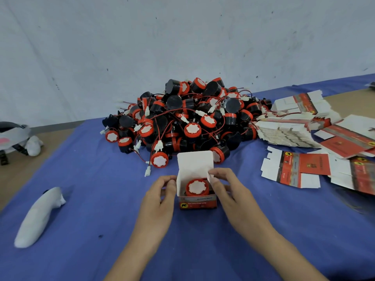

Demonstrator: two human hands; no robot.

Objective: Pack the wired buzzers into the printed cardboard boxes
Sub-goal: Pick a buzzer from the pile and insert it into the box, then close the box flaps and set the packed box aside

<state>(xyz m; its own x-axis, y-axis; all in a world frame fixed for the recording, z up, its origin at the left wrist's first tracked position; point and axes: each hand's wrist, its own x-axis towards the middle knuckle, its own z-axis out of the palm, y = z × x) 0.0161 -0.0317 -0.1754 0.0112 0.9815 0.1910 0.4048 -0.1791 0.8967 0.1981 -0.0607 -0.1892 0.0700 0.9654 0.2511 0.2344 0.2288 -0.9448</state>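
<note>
A small printed cardboard box [197, 202] stands upright on the blue cloth in front of me, its white lid flap raised at the back. Inside it sits one buzzer [196, 187] with a red rim and a white face, facing up. My left hand [162, 196] holds the box's left side with curled fingers. My right hand [225, 188] pinches the white right side flap at the box's top. Behind the box lies a big heap of black and red wired buzzers [188, 120] with white plug ends.
Flat unfolded printed boxes [296, 171] lie spread and stacked at the right. A white controller-shaped object [37, 218] lies on the blue cloth [91, 179] at the left. A grey and white headset [14, 136] rests at the far left. A pale wall stands behind.
</note>
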